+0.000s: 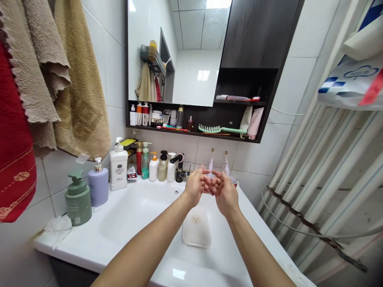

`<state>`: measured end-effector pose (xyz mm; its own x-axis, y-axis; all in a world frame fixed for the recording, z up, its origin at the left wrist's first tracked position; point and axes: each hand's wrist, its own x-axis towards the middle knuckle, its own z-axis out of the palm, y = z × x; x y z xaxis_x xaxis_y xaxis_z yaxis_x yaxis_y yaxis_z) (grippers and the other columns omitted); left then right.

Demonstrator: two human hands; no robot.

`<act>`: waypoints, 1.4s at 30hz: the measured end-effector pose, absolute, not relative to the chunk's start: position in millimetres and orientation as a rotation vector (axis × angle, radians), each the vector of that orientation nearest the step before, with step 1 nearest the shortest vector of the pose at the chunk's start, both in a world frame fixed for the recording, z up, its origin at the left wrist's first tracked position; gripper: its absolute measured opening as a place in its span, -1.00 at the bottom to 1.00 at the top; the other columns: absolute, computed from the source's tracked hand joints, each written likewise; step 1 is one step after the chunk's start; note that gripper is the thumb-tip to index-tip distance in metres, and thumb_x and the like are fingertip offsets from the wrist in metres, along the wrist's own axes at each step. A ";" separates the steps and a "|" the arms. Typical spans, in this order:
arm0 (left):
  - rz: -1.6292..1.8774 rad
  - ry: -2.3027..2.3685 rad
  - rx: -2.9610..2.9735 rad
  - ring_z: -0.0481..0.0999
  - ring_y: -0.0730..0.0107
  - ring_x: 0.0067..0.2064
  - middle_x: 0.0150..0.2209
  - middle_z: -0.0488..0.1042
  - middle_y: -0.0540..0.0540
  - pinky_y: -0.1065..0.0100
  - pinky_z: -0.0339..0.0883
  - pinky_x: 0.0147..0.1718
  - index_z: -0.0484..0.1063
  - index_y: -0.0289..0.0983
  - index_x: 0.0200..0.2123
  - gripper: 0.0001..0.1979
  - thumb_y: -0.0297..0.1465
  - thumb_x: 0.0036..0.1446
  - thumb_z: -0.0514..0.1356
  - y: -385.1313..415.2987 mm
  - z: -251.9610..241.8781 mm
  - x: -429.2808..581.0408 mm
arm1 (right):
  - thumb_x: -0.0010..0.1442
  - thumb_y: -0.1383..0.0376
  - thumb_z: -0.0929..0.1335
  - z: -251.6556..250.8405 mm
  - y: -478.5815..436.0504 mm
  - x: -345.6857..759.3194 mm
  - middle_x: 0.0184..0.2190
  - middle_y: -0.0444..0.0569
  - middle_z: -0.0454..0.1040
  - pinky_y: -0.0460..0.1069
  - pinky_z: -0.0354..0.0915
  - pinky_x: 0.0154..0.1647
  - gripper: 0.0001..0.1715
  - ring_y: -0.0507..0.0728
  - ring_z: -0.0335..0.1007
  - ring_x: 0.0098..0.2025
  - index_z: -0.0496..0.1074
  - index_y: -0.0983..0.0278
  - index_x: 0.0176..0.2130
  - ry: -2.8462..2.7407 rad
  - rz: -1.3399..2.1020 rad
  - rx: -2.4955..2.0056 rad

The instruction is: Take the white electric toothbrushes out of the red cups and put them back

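Observation:
My left hand (196,186) and my right hand (226,193) are raised over the far right part of the white washbasin (131,223). Their palms are turned up and cupped, with bent fingertips meeting or almost meeting in the middle. Both look open, and I see nothing held in them. Just behind the fingers stand two electric toothbrushes (226,165), their lower parts partly covered by my hands. A black faucet (179,169) rises to the left of my left hand. Below my wrists, a whitish rectangular tray (196,235) lies in the basin.
Several pump bottles (163,165) line the back rim, with a green one (78,199) and a purple one (98,185) at left. A mirror cabinet (239,137) hangs above. Towels (80,79) hang left; white pipes (311,159) run along the right.

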<state>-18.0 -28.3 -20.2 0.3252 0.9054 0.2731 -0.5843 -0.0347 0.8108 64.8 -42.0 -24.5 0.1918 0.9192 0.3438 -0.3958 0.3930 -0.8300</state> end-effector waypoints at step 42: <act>1.154 1.043 1.220 0.30 0.52 -0.39 -0.39 0.32 -0.08 0.50 0.13 -0.48 0.25 -0.30 -0.44 -0.75 -0.26 -0.09 -0.07 25.2 -159.8 -24.7 | -0.14 0.22 0.23 -162.2 4.0 126.0 -0.25 0.05 0.20 -0.01 0.11 -0.25 -0.84 0.15 0.14 -0.16 0.28 0.27 -0.52 -1.756 -0.033 -1.755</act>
<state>-24.7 25.2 -159.8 0.1362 0.9905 0.0173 -0.0819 -0.0062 0.9966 126.0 4.0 -162.2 0.1038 0.8870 0.4499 0.9034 0.1051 -0.4156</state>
